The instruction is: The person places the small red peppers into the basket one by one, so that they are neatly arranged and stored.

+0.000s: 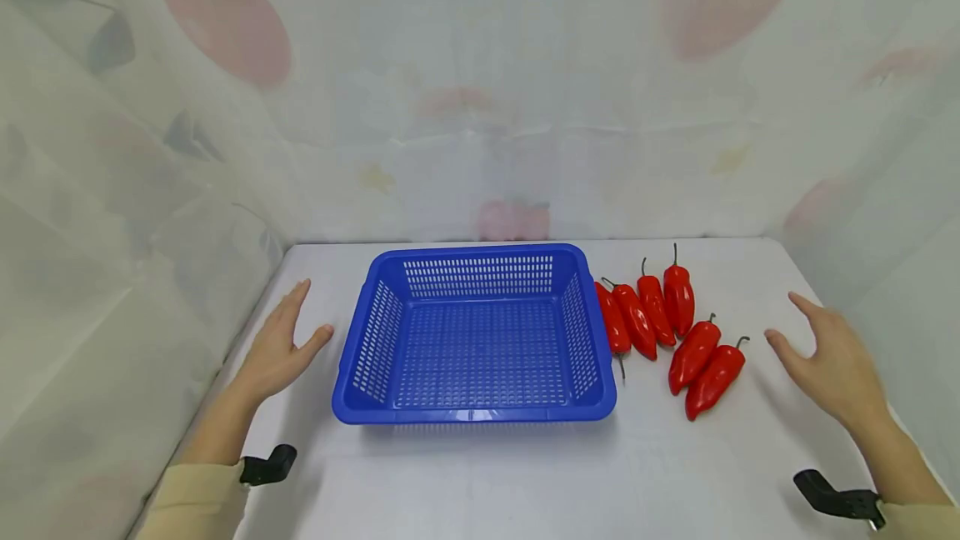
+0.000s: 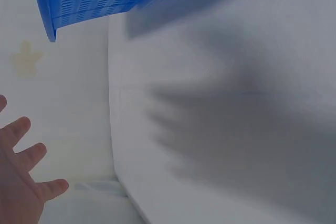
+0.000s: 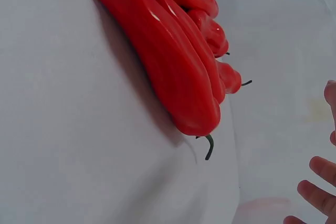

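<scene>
A blue plastic basket (image 1: 472, 416) with perforated walls stands in the middle of the white table, nothing inside it. To its right lie several shiny red peppers (image 1: 716, 382) with dark green stems, the leftmost right at the basket's rim. My left hand (image 1: 281, 348) hovers left of the basket, fingers extended and thumb spread, holding nothing. On the far right, my right hand (image 1: 836, 361) is held the same way beside the peppers, apart from them. The right wrist view shows the nearest pepper (image 3: 163, 66) large, with fingertips at the right edge.
The white table (image 1: 480, 482) ends at a fabric curtain (image 1: 480, 165) with a faded fruit print, which also hangs along both sides. Black wrist straps (image 1: 268, 467) show at the cuffs of light sleeves (image 1: 195, 498).
</scene>
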`<state>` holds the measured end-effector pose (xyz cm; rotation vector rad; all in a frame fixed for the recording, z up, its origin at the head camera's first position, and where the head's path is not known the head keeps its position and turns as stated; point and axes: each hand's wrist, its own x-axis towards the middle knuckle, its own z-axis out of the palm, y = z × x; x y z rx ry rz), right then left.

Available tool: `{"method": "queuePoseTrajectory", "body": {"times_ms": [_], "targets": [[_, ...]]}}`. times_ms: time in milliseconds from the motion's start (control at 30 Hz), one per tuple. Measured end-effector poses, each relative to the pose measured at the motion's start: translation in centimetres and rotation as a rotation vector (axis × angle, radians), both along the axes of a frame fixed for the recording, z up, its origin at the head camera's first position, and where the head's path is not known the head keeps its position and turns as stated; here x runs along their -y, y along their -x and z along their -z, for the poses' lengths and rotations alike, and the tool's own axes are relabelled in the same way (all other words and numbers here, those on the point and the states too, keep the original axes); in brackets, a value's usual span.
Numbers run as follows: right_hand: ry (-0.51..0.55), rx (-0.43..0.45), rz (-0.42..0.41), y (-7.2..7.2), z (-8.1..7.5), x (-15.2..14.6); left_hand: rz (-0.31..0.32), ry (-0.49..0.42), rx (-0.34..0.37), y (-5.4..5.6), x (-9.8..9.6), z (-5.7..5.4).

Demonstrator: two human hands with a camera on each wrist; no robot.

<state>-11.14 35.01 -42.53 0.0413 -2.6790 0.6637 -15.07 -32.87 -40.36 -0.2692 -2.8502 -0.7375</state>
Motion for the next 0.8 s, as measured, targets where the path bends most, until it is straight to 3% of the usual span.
{"method": "queuePoseTrajectory", "body": {"times_ms": [267,600,800], "targets": [[0.039,0.074,0.003,-0.4,1.3,0.6,0.010,-0.176,0.006,0.2,-0.3,0.7],[0.073,0.131,0.025,-0.5,2.3,1.8,0.012,-0.384,0.110,0.2,-0.7,1.2],[0.093,0.160,0.047,-0.7,3.0,2.5,-0.020,-0.439,0.122,0.1,-1.2,1.4]]}}
